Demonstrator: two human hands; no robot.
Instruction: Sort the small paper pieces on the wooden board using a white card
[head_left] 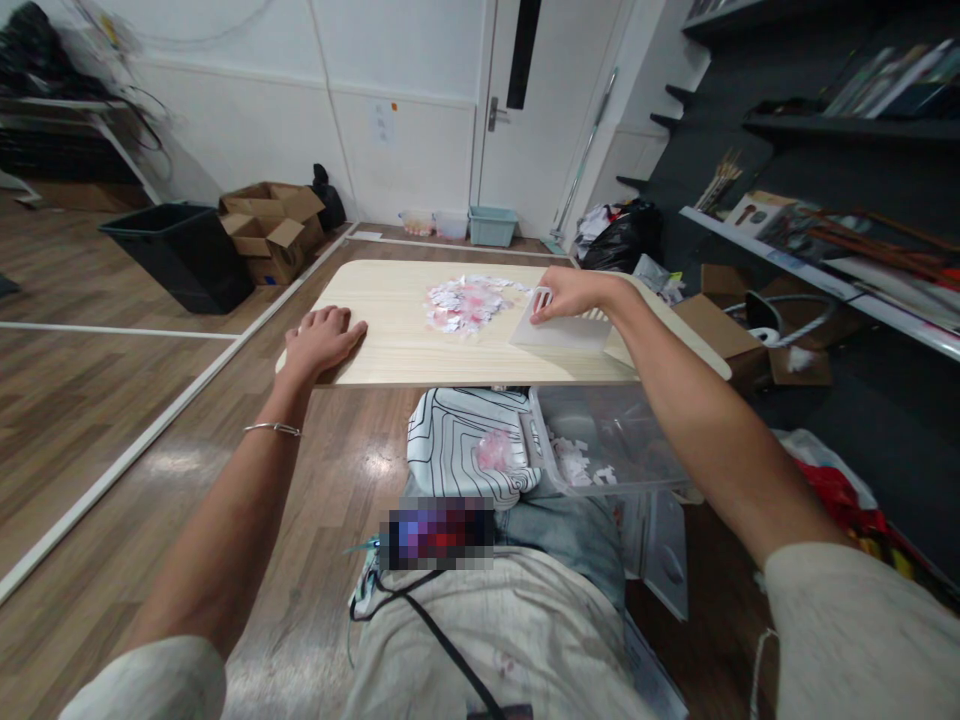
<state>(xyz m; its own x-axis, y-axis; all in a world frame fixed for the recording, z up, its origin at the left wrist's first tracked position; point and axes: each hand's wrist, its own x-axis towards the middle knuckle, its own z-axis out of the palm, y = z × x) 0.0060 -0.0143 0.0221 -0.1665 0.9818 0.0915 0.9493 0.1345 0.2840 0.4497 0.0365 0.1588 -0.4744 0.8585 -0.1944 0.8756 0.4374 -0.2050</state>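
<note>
My left hand (pixel 319 338) lies flat on the left end of a pale wooden board (pixel 397 350), its fingers stretched out and holding nothing. My right hand (pixel 574 292) is closed around the slotted grip of a white plastic scraper (pixel 561 332). The scraper stands tilted, its lower edge at the board's surface. Just left of it, a loose heap of small white and pink paper scraps (pixel 466 303) is spread on the board, with a thin trail of scraps reaching toward the scraper.
Below the board's front edge, a clear plastic bin (pixel 607 430) holds white scraps. Beside it, a striped bag (pixel 450 440) rests on my lap, with a small pink packet (pixel 496 450) on top. A black bin (pixel 184 255), cardboard boxes (pixel 274 230) and dark shelves (pixel 847 180) stand around.
</note>
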